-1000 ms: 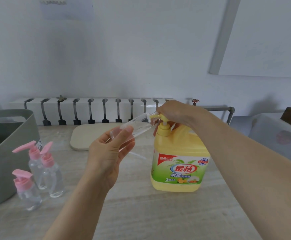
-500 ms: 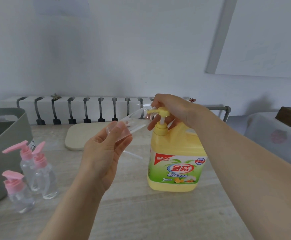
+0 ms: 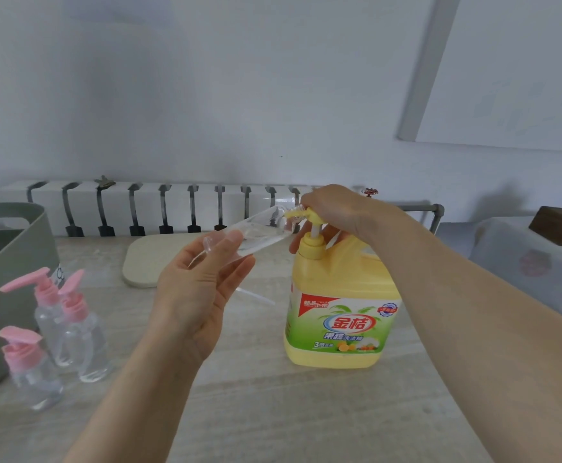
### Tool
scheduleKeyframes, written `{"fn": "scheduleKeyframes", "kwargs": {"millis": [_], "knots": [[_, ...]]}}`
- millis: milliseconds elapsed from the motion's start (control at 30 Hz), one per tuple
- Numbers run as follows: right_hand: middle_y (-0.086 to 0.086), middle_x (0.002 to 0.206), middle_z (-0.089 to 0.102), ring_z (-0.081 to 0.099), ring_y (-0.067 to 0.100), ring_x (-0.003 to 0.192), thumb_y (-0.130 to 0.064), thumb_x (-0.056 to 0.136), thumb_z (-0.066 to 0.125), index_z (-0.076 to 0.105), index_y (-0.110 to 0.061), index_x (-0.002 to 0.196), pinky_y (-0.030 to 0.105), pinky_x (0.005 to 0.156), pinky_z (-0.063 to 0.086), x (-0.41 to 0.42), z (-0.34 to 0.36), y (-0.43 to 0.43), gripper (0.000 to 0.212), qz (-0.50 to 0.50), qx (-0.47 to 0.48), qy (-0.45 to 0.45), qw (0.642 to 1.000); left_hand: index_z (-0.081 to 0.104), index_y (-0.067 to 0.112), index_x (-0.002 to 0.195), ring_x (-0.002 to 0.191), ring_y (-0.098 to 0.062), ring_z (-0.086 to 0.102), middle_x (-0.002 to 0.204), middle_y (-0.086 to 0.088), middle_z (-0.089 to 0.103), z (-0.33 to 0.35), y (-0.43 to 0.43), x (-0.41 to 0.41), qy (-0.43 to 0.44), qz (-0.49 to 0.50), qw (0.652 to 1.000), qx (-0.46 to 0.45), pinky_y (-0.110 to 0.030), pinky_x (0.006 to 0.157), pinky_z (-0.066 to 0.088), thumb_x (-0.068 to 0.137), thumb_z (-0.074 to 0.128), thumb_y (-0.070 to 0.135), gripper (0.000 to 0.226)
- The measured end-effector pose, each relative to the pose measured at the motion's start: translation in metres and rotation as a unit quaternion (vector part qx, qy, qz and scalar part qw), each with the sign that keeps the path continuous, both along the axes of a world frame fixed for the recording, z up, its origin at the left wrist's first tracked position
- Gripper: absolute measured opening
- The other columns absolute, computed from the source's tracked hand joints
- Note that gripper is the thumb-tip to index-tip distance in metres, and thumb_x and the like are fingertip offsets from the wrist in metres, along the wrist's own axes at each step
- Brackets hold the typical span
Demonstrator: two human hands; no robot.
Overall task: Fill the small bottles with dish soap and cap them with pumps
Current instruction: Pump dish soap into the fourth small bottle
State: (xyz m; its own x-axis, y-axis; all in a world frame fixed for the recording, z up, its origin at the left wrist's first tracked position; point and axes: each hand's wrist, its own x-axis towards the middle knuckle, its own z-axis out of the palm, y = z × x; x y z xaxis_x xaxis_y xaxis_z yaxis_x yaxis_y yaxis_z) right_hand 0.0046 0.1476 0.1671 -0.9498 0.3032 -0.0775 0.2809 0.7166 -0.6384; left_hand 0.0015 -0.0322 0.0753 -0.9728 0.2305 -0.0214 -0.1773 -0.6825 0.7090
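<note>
Two bare hands work over a pale bench [image 3: 273,412], seen from the head camera. The left hand [image 3: 199,295] grips a clear small bottle [image 3: 259,233] by its base. The bottle is tilted, with its open mouth against the spout of the yellow pump head [image 3: 309,215]. The right hand [image 3: 333,208] is curled over that pump head, which tops a big yellow dish soap jug [image 3: 339,295] standing at centre right. Three capped bottles [image 3: 69,329] with pink pumps stand at the left, beside a grey bin [image 3: 5,279]. A pale board [image 3: 149,259] lies behind.
</note>
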Motion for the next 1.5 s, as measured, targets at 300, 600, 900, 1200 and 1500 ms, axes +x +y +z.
{"fn": "scheduleKeyframes", "kwargs": {"millis": [300,600,900,1200,1500], "knots": [[0.002,0.07,0.045,0.045,0.025,0.07,0.009,0.088,0.046,0.048,-0.012,0.065,0.025,0.053,0.033,-0.004,0.0,-0.003,0.031,0.034,0.096,-0.052,0.993,0.061,-0.002,0.118,0.078,-0.021,0.071,0.101,-0.011,0.07,0.001,-0.002,-0.003,0.007,0.006,1.0,0.001,-0.026,0.068,0.058,0.044,0.088,0.021,0.082],[0.014,0.09,0.075,0.052,0.021,0.066,-0.034,0.084,0.042,0.069,-0.011,0.094,0.029,0.06,0.042,0.001,-0.002,0.003,0.037,-0.018,-0.062,-0.012,0.998,0.062,0.0,0.114,0.078,-0.021,0.071,0.09,-0.008,0.073,0.0,-0.001,-0.008,-0.011,-0.035,0.999,0.018,-0.026,0.067,0.058,0.055,0.083,0.015,0.064],[0.019,0.092,0.073,0.056,0.024,0.071,-0.033,0.086,0.04,0.063,-0.01,0.095,0.025,0.058,0.046,0.004,-0.001,-0.002,0.033,-0.031,-0.081,0.003,0.996,0.062,-0.002,0.119,0.076,-0.022,0.072,0.082,-0.005,0.073,-0.003,0.002,-0.006,-0.007,-0.031,0.999,0.034,-0.027,0.069,0.058,0.055,0.082,0.013,0.069],[-0.01,0.045,0.063,0.053,0.015,0.056,-0.019,0.09,0.033,0.071,0.0,0.097,0.014,0.038,0.042,0.002,0.0,-0.004,0.043,-0.061,-0.07,0.003,0.996,0.063,0.0,0.116,0.074,-0.02,0.072,0.082,-0.005,0.073,0.002,0.002,-0.011,0.003,-0.027,0.999,0.031,-0.027,0.069,0.058,0.055,0.082,0.013,0.065],[0.015,0.133,0.054,0.048,0.031,0.095,0.002,0.095,0.043,0.061,-0.002,0.107,0.039,0.088,0.045,-0.004,0.006,-0.016,0.022,-0.062,-0.01,-0.084,0.994,0.06,-0.001,0.123,0.075,-0.018,0.072,0.086,-0.004,0.073,-0.001,0.0,-0.014,0.015,-0.022,0.999,0.037,-0.029,0.071,0.059,0.054,0.084,0.012,0.074]]}}
